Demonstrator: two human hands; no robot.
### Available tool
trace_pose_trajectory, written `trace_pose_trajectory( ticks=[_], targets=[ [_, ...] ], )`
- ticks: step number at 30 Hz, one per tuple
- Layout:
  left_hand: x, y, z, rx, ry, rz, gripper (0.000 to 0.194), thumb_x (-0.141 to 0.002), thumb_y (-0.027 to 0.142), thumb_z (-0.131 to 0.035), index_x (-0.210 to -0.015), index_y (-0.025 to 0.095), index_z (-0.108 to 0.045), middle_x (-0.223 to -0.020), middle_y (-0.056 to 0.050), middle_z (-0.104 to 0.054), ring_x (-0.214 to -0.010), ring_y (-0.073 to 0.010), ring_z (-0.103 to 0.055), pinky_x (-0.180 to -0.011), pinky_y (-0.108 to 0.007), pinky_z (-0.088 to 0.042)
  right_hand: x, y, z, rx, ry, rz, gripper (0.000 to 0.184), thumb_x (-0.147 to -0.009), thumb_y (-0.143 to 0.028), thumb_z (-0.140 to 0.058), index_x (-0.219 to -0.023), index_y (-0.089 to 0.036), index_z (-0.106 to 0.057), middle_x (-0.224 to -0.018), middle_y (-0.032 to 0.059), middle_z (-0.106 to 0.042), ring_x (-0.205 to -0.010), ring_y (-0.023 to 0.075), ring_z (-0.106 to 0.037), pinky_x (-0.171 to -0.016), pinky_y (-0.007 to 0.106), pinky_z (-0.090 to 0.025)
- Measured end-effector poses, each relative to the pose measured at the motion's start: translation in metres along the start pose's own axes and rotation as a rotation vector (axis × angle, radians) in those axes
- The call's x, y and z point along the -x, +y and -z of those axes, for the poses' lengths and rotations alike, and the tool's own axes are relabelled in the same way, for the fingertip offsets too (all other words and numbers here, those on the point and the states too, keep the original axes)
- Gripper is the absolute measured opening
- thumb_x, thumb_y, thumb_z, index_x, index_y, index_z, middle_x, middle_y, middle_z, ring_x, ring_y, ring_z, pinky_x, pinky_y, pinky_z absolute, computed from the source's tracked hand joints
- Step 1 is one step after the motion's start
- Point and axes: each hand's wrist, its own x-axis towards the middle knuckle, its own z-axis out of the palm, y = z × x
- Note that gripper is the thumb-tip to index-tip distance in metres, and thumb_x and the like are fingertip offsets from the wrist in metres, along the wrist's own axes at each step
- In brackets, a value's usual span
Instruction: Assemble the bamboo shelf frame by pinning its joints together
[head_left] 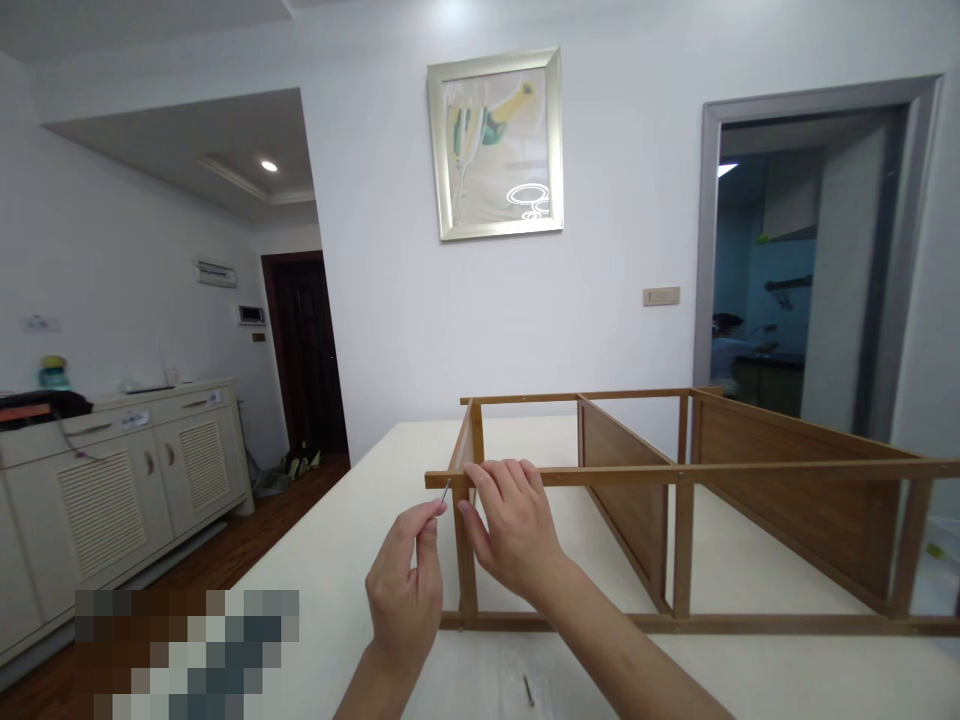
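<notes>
The left hand (405, 585) has its fingers together on one screw (447, 491), nearly upright, upper end leaning right, beside the near rail's left end. The right hand (517, 530) is clamped on this wooden shelf frame (615, 476). Counted: one frame, two screws, one lying on the bench (337, 560).

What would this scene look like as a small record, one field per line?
left hand: pinching a thin metal pin by the frame's near corner
right hand: fingers on the upper rail
wooden frame: brown, several panels set across it
table: pale, under the frame
near edge: loose screw
wall: framed picture
</notes>
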Motion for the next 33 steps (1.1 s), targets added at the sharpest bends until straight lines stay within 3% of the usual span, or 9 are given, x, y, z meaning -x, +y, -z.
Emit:
trace_pose_trajectory(
  ticks=[6, 10, 14, 25, 33],
  targets=[
    [-0.001, 0.007, -0.001, 0.439, -0.094, 0.47, 0.026, -0.09, 0.036, -0.057, -0.105, 0.018, -0.068, -0.098, -0.007, -0.07, -0.079, -0.0157, -0.065, -0.077, -0.031, -0.055, -0.001, 0.0, 0.0, 0.01, 0.015, 0.002, 0.032, -0.09, -0.024, -0.05, -0.12, -0.016, -0.055, -0.102, 0.0099, -0.061, -0.094, 0.0224, -0.052, -0.09, 0.041, -0.035],
    [0.0, 0.005, -0.006, 0.774, -0.124, 0.626, 0.031, -0.089, 0.04, -0.058, -0.109, 0.016, -0.064, -0.081, -0.005, -0.067, -0.069, -0.0136, -0.061, -0.067, -0.029, -0.052, 0.0, 0.0, -0.001, 0.014, 0.005, 0.0, 0.032, -0.089, -0.024, -0.05, -0.119, -0.016, -0.056, -0.1, 0.0095, -0.061, -0.094, 0.0225, -0.052, -0.089, 0.041, -0.035],
    [0.001, 0.001, -0.008, 0.888, -0.129, 0.726, 0.032, -0.09, 0.043, -0.057, -0.108, 0.017, -0.063, -0.065, 0.0, -0.06, -0.064, -0.0111, -0.056, -0.065, -0.025, -0.047, 0.0, 0.0, -0.001, 0.005, 0.006, -0.005, 0.031, -0.089, -0.024, -0.05, -0.119, -0.015, -0.055, -0.1, 0.0093, -0.061, -0.093, 0.022, -0.052, -0.089, 0.04, -0.035],
    [-0.007, -0.005, -0.013, 0.952, -0.183, 0.731, 0.039, -0.088, 0.053, -0.055, -0.1, 0.017, -0.062, -0.05, 0.008, -0.04, -0.051, -0.009, -0.044, -0.056, -0.023, -0.036, 0.0, 0.001, -0.001, 0.007, -0.009, -0.005, 0.032, -0.09, -0.024, -0.049, -0.12, -0.016, -0.056, -0.101, 0.0095, -0.061, -0.094, 0.0224, -0.052, -0.09, 0.04, -0.034],
    [-0.009, -0.007, -0.013, 0.958, -0.216, 0.707, 0.039, -0.088, 0.054, -0.054, -0.098, 0.017, -0.06, -0.05, 0.009, -0.035, -0.049, -0.0085, -0.041, -0.053, -0.023, -0.034, 0.0, 0.001, -0.001, 0.006, -0.013, -0.007, 0.031, -0.09, -0.025, -0.049, -0.119, -0.015, -0.055, -0.101, 0.0097, -0.061, -0.094, 0.0226, -0.052, -0.091, 0.042, -0.033]
  ],
)
